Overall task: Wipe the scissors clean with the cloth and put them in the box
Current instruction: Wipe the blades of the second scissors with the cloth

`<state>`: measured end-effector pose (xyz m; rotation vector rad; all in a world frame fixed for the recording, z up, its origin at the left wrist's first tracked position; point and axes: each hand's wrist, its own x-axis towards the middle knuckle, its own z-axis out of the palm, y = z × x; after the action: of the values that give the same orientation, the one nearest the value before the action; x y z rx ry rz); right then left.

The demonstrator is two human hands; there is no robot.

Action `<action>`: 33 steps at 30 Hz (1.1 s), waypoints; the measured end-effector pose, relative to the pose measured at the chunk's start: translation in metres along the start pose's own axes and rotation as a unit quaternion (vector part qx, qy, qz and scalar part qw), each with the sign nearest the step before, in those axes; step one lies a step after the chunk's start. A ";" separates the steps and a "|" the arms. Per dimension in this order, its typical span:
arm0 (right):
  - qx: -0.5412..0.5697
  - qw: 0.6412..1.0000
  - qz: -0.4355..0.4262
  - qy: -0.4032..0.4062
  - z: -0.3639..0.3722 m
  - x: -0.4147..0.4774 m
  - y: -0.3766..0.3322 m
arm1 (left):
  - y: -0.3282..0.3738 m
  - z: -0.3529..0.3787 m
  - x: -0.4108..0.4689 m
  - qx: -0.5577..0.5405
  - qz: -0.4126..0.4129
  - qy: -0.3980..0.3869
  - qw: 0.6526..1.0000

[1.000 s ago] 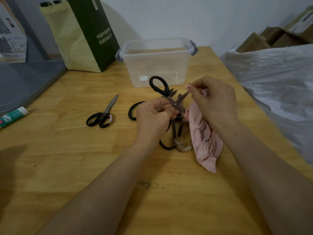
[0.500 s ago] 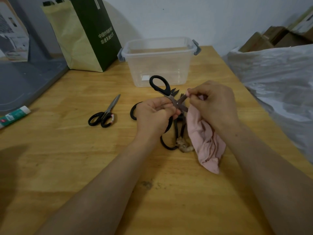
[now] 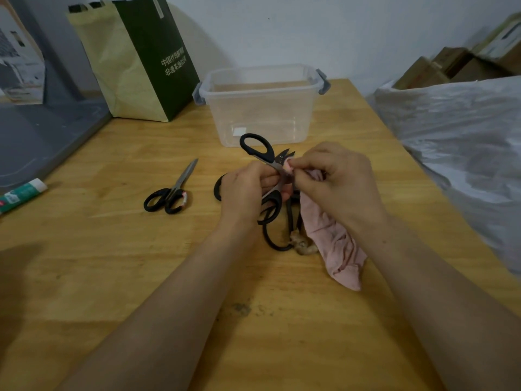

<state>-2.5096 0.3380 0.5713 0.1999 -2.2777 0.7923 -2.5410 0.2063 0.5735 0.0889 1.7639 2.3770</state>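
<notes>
**Hands point(image 3: 245, 190) wipe open scissors point(image 3: 269, 153) in front of the box point(image 3: 262, 114)**

The left hand curls around the lower black handle of the scissors and holds them above the tabletop point(image 3: 112, 249). The right hand point(image 3: 335, 182) pinches a fold of the pink cloth point(image 3: 335, 244) against the metal close to the pivot. The rest of the cloth trails down from the palm onto the wood.

The scissors are spread open. Their upper handle loop stands up towards the clear, lidless box just behind. Fingers and cloth cover most of the blades.

A heap of black scissors point(image 3: 290, 218) lies under the hands, too hidden to count. A second pair point(image 3: 175, 190) lies closed well to the left.
</notes>
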 end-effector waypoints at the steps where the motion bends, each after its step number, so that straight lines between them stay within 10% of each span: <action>1: -0.002 1.000 0.000 -0.028 0.003 -0.001 -0.001 | 0.001 -0.001 0.000 -0.004 -0.005 0.008 1.000; 13: 0.017 0.984 -0.071 -0.165 0.012 -0.003 -0.002 | 0.003 -0.003 0.002 0.067 -0.056 0.057 0.995; 33: 0.069 0.994 0.080 -0.007 0.009 0.002 0.011 | 0.009 0.004 -0.009 0.009 -0.018 0.037 0.999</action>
<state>-2.5201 0.3415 0.5617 0.0859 -2.2735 1.0367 -2.5327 0.2063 0.5838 -0.0287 1.8042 2.3676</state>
